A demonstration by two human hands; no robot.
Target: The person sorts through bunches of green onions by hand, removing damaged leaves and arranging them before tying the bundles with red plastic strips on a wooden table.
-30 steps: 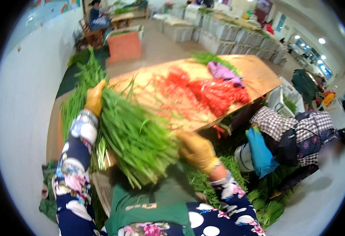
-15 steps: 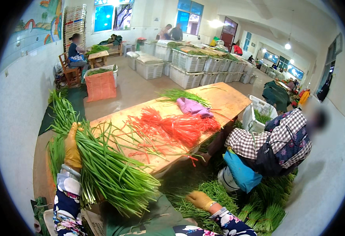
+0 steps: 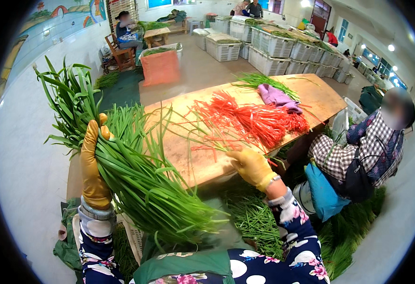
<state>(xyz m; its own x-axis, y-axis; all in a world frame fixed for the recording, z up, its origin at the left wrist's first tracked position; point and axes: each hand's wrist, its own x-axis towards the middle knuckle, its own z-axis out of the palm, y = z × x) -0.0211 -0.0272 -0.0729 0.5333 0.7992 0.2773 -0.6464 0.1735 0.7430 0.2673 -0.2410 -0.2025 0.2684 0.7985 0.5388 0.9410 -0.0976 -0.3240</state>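
Note:
My left hand (image 3: 95, 163), in a yellow glove, is wrapped round a thick bunch of long flat garlic chives (image 3: 143, 187). The bunch slants from the upper left down across my front, over the table's near left edge. My right hand (image 3: 252, 168), also gloved in yellow, is at the table's near edge with its fingers bent together. Thin loose stems lie by its fingertips; whatever the fingers hold, if anything, is hidden. Just beyond it, a heap of red plastic strips (image 3: 250, 118) is spread over the wooden table (image 3: 179, 165).
A purple cloth (image 3: 278, 98) and more greens (image 3: 264, 83) lie farther along the table. To the right sits a person in a checked top (image 3: 364, 146) beside a blue bag (image 3: 323, 191). Cut greens (image 3: 257, 222) cover the floor below. White crates (image 3: 269, 47) are stacked behind.
My right hand has risen from the greens on the floor to the table's edge. My left hand keeps its hold on the chives, now tilted and raised. The view has turned left and down.

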